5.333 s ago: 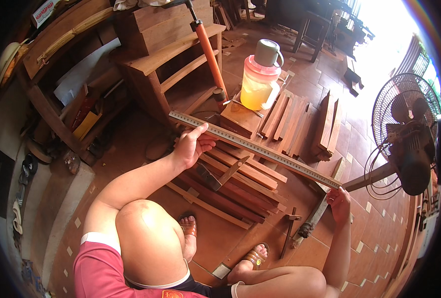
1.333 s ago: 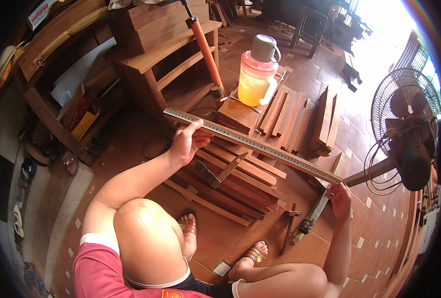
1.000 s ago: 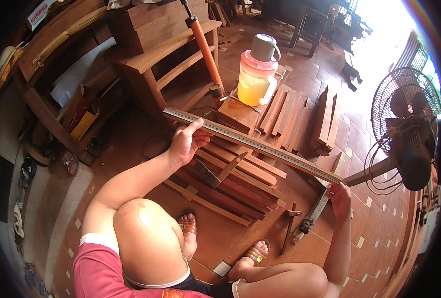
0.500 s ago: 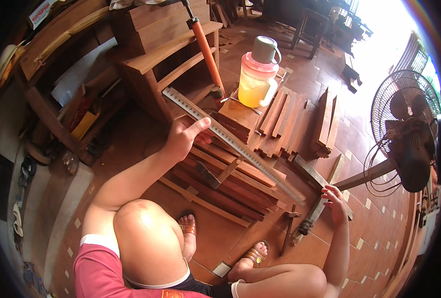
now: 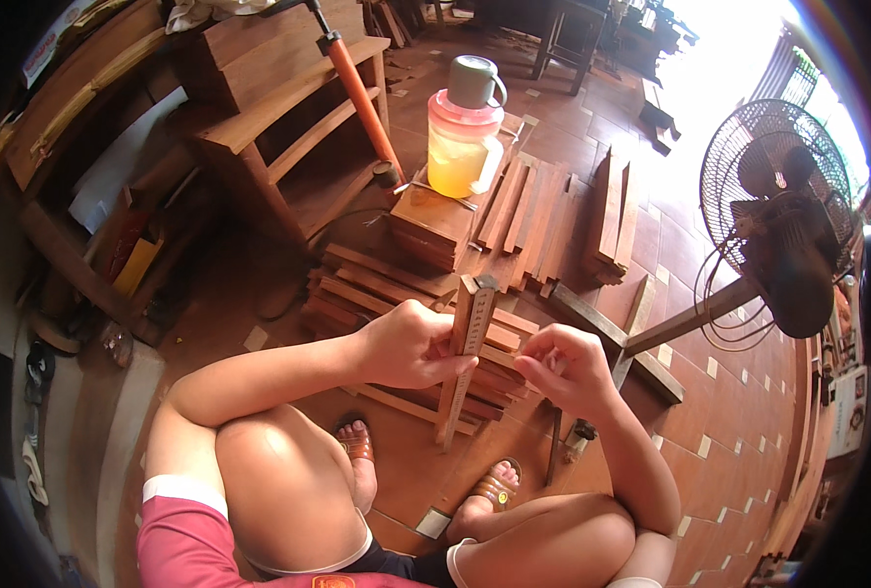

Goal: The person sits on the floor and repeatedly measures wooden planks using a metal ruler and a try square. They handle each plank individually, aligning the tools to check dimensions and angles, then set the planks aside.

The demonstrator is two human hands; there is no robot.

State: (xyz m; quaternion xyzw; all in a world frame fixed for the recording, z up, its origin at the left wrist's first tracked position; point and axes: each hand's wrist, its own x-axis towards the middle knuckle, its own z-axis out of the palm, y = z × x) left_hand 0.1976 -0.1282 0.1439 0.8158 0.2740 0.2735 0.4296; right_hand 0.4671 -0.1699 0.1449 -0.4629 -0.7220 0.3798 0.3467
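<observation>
My left hand (image 5: 408,345) grips a metal ruler (image 5: 475,318) together with a narrow wooden strip (image 5: 463,306). The ruler lies along the strip, and both slant upright above the stacked wood, my thumb pressing the ruler's face. Just to the right, my right hand (image 5: 565,370) is raised with its fingers curled and thumb and forefinger close together. Whatever sits in that pinch, if anything, is too small to make out. Below and behind both hands lies a pile of reddish-brown wooden strips (image 5: 357,284).
A pitcher of yellow drink (image 5: 452,157) with a grey cup (image 5: 472,81) on top stands on a wooden block (image 5: 430,225). Further stacked strips (image 5: 538,211) lie beside it. A standing fan (image 5: 783,216) is at the right, an orange pump (image 5: 357,98) by the wooden cabinet (image 5: 249,127).
My left hand has brought the ruler closer and turned it from slanting across to nearly upright, now with a wooden strip against it. My right hand has moved left and up toward it.
</observation>
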